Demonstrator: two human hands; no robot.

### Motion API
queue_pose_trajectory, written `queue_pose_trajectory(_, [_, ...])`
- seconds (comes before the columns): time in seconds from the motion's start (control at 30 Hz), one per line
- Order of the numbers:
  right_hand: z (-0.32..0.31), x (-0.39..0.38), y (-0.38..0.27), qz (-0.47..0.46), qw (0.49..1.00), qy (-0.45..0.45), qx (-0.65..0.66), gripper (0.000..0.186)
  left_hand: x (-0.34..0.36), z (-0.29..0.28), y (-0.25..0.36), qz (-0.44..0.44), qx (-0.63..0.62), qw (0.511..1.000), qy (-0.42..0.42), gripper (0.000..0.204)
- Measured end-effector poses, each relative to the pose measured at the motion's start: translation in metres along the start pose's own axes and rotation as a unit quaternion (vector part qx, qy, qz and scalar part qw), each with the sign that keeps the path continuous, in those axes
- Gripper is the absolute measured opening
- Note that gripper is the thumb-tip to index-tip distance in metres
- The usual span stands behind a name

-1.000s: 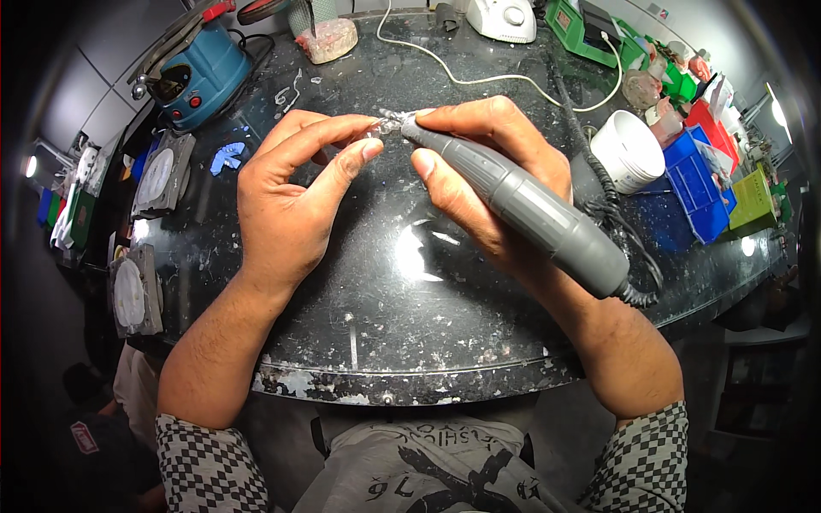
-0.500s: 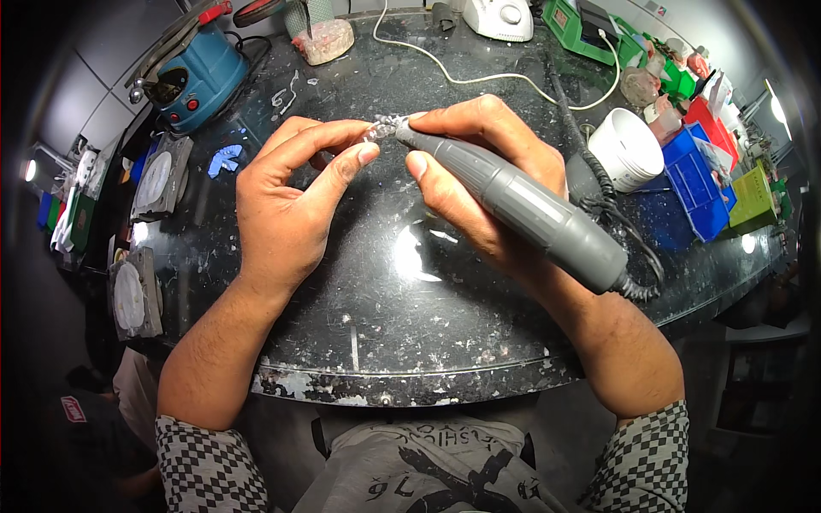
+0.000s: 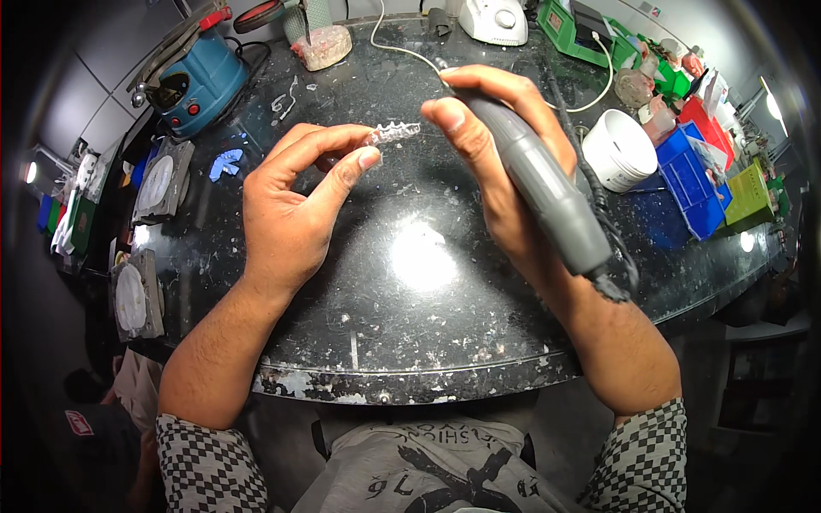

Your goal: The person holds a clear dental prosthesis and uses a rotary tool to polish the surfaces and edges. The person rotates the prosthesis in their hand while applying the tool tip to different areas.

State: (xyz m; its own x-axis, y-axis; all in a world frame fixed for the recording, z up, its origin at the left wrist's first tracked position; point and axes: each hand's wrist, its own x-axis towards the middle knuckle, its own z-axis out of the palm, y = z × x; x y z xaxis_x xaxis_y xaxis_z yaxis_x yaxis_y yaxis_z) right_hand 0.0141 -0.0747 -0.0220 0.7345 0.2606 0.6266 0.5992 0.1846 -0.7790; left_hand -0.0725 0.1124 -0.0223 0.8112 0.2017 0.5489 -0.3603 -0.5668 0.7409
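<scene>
Looking at one black table (image 3: 410, 333), scuffed, white-flecked, chipped along the curved front edge, plenty of bare room in the middle. Got one ribbed grey drill (image 3: 540, 167) gripped in the right hand (image 3: 510, 207). Spotting two grey blocks (image 3: 178, 175) topped with white ovals (image 3: 131, 295), left side. Pinching one clear, bumpy strip (image 3: 396, 132) midair with the left hand (image 3: 295, 201), small gap to the right hand.

The right hand (image 3: 496, 184) is farther right, its grey, tapered, cylindrical handpiece (image 3: 537, 175) now apart from the clear, scalloped plastic piece (image 3: 397, 132).
</scene>
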Motion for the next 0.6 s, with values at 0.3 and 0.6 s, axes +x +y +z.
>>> queue_pose_trajectory(0.3, [-0.01,0.001,0.011,0.058,0.993,-0.035,0.093,0.022,-0.004,0.013,0.036,0.167,0.031,0.985,0.022,0.022])
queue_pose_trajectory(0.6, [-0.008,0.003,0.017,0.022,0.997,-0.05,0.051,0.021,-0.045,0.008,0.109,0.34,-0.291,0.854,-0.265,0.009])
